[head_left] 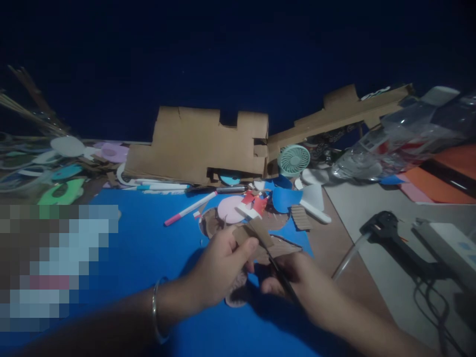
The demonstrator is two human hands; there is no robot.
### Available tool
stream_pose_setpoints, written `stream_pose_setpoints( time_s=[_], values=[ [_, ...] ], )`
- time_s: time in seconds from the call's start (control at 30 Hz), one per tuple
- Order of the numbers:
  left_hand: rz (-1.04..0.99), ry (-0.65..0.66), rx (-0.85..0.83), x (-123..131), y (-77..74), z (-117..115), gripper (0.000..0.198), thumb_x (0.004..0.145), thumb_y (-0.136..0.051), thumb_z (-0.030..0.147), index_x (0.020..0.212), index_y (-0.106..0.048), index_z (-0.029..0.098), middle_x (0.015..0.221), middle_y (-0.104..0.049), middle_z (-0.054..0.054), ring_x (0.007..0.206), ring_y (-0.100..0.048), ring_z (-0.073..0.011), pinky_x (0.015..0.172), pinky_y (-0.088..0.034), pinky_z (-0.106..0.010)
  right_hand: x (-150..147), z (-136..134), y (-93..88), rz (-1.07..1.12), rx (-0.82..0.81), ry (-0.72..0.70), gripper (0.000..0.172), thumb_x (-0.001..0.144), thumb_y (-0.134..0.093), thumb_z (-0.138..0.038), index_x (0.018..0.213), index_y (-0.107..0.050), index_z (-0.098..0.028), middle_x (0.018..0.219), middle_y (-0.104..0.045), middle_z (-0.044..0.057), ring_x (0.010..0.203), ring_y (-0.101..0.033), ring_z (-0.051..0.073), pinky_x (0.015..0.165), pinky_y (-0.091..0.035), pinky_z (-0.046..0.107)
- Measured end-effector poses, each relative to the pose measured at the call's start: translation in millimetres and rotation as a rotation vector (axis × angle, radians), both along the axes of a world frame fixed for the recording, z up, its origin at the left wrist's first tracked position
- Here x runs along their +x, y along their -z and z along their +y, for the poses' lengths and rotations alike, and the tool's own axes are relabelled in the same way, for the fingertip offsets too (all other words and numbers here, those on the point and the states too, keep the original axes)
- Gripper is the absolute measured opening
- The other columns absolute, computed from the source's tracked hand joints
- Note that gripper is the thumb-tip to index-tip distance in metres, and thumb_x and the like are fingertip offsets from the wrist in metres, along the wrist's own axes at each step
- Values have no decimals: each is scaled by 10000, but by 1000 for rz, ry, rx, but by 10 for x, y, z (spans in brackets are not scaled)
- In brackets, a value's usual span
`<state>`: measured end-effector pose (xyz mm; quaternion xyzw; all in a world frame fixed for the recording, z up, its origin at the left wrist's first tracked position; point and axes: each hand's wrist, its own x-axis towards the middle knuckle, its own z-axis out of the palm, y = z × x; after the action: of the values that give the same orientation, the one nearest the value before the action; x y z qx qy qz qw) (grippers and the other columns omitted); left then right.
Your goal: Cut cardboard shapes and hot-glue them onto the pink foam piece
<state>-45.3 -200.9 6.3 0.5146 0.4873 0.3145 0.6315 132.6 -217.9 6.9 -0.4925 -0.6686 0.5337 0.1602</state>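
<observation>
My left hand (219, 263) pinches a small brown cardboard piece (256, 235) between thumb and fingers, over a blue paper sheet (148, 248). A thin bangle sits on that wrist. My right hand (293, 277) is closed around dark scissors (278, 272), whose blades point up into the cardboard piece. Both hands are close together at the lower middle of the view. The light is dim.
Large cut cardboard sheets (201, 144) lean at the back. Paper scraps, a pink disc (228, 208), pens (186, 210) and a small green fan (293, 159) lie beyond the hands. Plastic bottles (394, 144), a black glue gun (394, 238) and a power strip (446, 245) are at the right.
</observation>
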Motion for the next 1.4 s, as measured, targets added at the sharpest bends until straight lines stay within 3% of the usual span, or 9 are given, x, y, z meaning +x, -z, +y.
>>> stream_pose_setpoints(
  time_s=[0.2, 0.4, 0.57, 0.8, 1.03, 1.17, 1.4],
  values=[
    [26, 10, -29, 4, 7, -41, 294, 821, -500, 437, 714, -522, 163, 548, -513, 32, 463, -478, -76, 416, -364, -166, 23, -10, 61, -32, -32, -7, 492, 678, -610, -612, 777, -662, -133, 628, -532, -5, 594, -449, 137, 522, -342, 214],
    [52, 75, -124, 7, 52, -114, 397, 797, -506, 495, 613, -553, 147, 522, -527, 13, 400, -448, -66, 354, -325, -161, 42, -33, 76, 0, -32, -18, 593, 649, -580, -679, 840, -656, -123, 661, -558, 13, 598, -465, 141, 536, -360, 224],
    [-12, -7, -209, 40, 47, -107, 338, 786, -519, 506, 750, -529, 170, 534, -526, 38, 395, -462, -69, 341, -337, -150, -13, -3, 36, 59, -40, 11, 510, 712, -565, -624, 814, -660, -133, 704, -607, 25, 648, -525, 164, 576, -395, 234],
    [-168, -67, -137, 59, -29, -33, 287, 817, -512, 449, 782, -512, 165, 519, -528, 51, 372, -419, -35, 357, -303, -129, -31, 12, 21, 202, -133, 73, 400, 728, -624, -520, 869, -696, -153, 830, -692, 47, 830, -619, 236, 722, -452, 271],
    [-146, -83, -138, 73, -84, -41, 258, 832, -500, 413, 769, -522, 165, 458, -526, 47, 352, -480, -67, 347, -369, -148, -45, 33, 12, 181, -149, 54, 381, 738, -613, -518, 801, -704, -153, 760, -670, 29, 722, -600, 190, 635, -437, 237],
    [-144, -95, -136, 67, -67, -45, 263, 834, -498, 413, 736, -497, 170, 455, -529, 44, 359, -492, -72, 352, -381, -151, -26, 43, 37, 125, -148, 48, 422, 706, -624, -554, 775, -692, -144, 705, -643, 17, 667, -572, 175, 600, -422, 231],
    [-89, -4, -178, 60, 8, -128, 288, 823, -511, 428, 722, -538, 160, 421, -493, 49, 341, -431, -54, 330, -339, -135, 15, 31, 11, 156, -81, -50, 586, 711, -519, -668, 817, -668, -111, 743, -635, 51, 690, -567, 189, 629, -444, 253]
  ],
)
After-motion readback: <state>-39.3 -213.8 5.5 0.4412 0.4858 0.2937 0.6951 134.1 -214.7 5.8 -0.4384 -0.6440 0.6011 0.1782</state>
